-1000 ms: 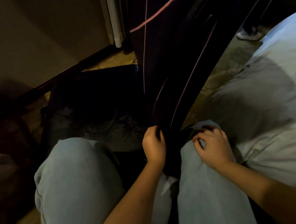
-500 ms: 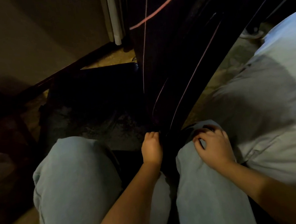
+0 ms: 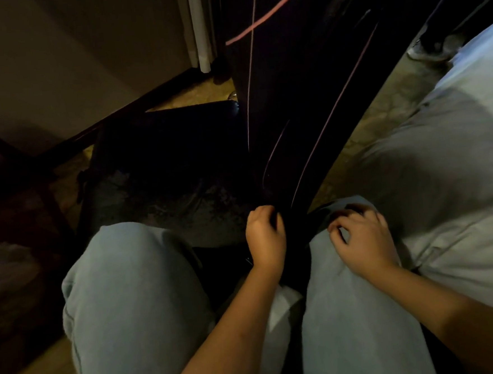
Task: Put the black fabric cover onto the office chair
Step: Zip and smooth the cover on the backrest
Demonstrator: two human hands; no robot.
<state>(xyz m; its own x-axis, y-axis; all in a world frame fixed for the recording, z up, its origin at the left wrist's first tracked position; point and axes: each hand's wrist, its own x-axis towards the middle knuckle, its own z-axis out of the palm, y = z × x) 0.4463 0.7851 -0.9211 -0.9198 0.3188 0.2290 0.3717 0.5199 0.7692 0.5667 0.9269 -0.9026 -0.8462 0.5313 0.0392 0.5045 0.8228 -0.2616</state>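
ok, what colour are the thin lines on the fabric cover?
Pale pinkish, on the black fabric cover; head view, the only one, shows them.

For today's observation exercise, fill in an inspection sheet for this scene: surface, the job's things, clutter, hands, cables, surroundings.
Surface: patterned floor, dimly lit; no table seen.
Job's things: black fabric cover with thin pale lines, stretched upright; dark worn chair seat beside it, uncovered.
Clutter: nothing seen.
Hands: left hand closed on the cover's lower edge; right hand curled on the right knee, pinching dark fabric there.
Cables: one pinkish line crosses the cover's top; cord or seam, cannot tell.
Surroundings: plain wall, dark baseboard, white pipe, pale bedding to the right, a shoe far right.
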